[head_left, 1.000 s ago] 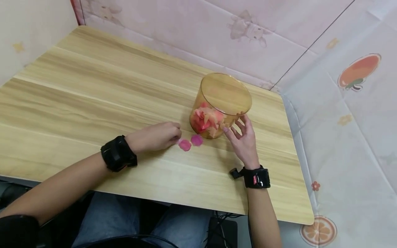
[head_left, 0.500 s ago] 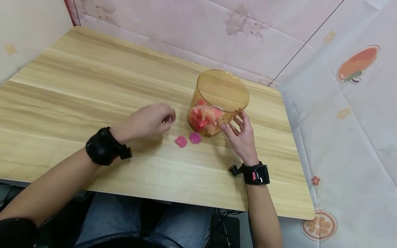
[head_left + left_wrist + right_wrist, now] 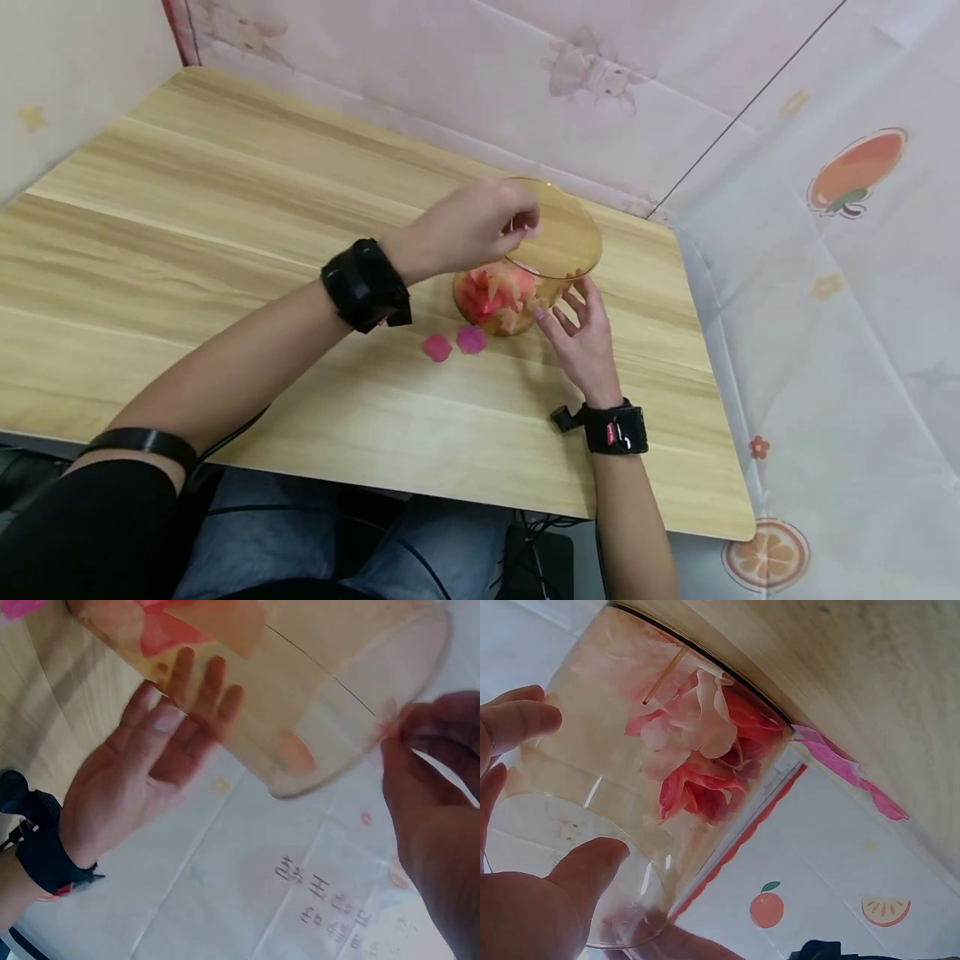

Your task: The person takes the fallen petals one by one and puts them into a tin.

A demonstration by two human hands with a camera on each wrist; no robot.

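Left hand [image 3: 468,225] risen from table to upright jar [image 3: 525,275] rim, pinching petal [image 3: 386,720].

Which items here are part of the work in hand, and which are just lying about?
In hand:
- left hand pinching a pale petal over the jar's mouth
- right hand steadying the amber jar
- two pink petals on the table

Just there:
- printed cloth around the table
- wristbands

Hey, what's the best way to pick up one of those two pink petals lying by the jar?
Probably pinch a petal by its edge from above with fingertips. Both lie flat and thin on the table, leaving no side to grip. Come from the near side; the jar stands just behind them.
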